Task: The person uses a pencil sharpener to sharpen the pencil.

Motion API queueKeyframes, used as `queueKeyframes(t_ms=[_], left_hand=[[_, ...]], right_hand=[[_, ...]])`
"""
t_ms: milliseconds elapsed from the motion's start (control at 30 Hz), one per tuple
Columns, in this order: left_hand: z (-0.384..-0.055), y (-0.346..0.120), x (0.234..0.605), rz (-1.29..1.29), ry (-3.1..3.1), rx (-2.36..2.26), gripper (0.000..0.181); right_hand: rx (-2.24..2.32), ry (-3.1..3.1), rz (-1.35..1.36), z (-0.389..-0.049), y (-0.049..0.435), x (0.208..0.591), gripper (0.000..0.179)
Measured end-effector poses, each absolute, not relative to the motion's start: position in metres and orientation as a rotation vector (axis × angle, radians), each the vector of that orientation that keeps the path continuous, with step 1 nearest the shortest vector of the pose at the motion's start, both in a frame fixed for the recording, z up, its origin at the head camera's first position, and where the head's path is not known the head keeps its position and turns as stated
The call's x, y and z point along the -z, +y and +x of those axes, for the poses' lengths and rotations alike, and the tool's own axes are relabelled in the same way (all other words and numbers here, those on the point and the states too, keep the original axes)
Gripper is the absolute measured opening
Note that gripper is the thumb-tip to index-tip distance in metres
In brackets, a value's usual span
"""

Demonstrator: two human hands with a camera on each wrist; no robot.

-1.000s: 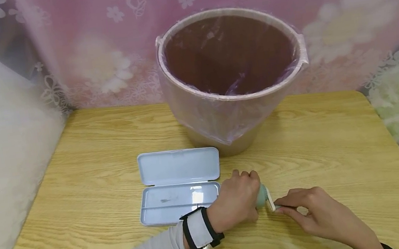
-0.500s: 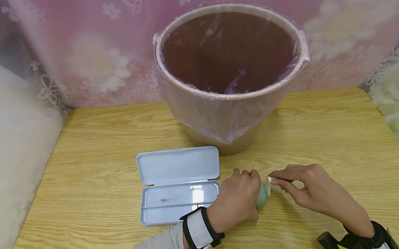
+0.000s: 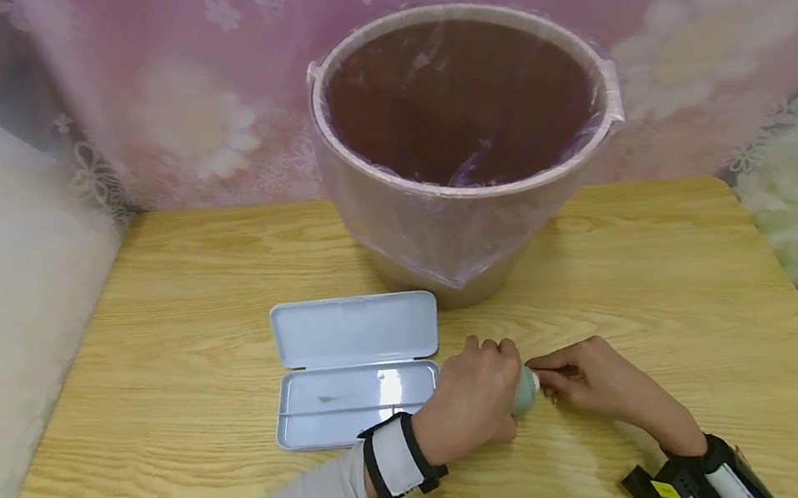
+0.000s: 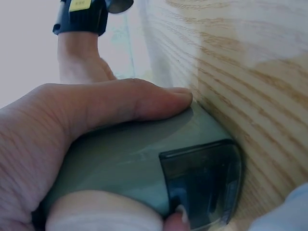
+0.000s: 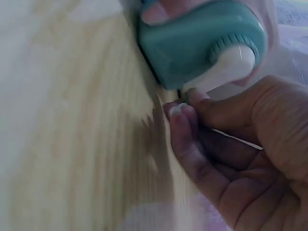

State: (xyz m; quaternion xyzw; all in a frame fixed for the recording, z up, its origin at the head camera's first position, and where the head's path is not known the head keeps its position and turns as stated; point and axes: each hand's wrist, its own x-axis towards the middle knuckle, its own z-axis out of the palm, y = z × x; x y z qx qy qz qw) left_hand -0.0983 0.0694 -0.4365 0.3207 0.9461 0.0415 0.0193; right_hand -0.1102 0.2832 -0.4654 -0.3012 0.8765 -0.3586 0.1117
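Note:
A green crank pencil sharpener [image 3: 524,392] lies on the table at the front, mostly covered by my left hand [image 3: 474,395] in the head view. My left thumb and fingers wrap its body, and a dark see-through shavings drawer [image 4: 204,180] shows at one end in the left wrist view. From the sharpener's side sticks a white crank arm [image 5: 226,70]. My right hand [image 3: 590,375] pinches the end of that crank between thumb and fingertips, hiding its knob. No pencil shows in any view.
Left of the sharpener lies a light blue pencil case [image 3: 357,330] with its lid folded back. Behind stands a large bucket [image 3: 428,237] lined with a thin clear purple bag. Flowered cloth [image 3: 201,124] hangs along the table's back.
My right hand has moved with the crank: first low with the arm pointing toward me, then up and away, now in closer to the sharpener. My left hand stays put.

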Motion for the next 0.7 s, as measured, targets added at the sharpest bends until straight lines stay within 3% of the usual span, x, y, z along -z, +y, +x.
queueKeyframes(t_ms=[367,700], left_hand=[[-0.098,0.069,0.439,1.001,2.970,-0.134,0.043],[-0.098,0.070,0.440,1.011,2.981,-0.123,0.037]], right_hand=[[1.077,2.617,-0.925,-0.074,0.279,0.462,0.009],[1.232,2.683,-1.113,-0.062,0.282,0.431,0.026]])
